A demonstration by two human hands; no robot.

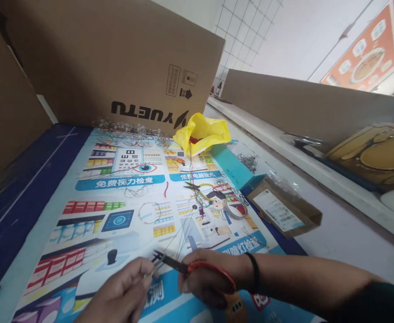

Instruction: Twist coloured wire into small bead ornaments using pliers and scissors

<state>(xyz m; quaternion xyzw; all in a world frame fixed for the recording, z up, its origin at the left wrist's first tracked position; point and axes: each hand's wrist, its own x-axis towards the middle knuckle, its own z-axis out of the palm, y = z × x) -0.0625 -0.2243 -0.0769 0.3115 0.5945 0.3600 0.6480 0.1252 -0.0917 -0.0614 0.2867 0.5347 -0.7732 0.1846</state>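
Note:
Low in the head view, my left hand (pixel 126 287) pinches a bundle of thin strands (pixel 157 265) between thumb and fingertips. My right hand (pixel 213 278) is wrapped round a pair of red-handled scissors (pixel 178 265). Their dark blades point left and lie right at the strands by my left fingertips; whether they cut through any is too small to tell. Fine pale threads (pixel 182 229) run from the hands up the sheet. Farther off lie yellow-handled scissors (pixel 202 185), a roll of tape (pixel 235 210) and a red piece of cord (pixel 166 189).
A yellow plastic bag (pixel 200 128) with red and green cords coming out stands at the back. Tangled clear-looking strands (pixel 133 132) lie along a large cardboard box (pixel 133 67). An opened small carton (pixel 284 208) sits at right. A printed sheet (pixel 129 229) covers the table.

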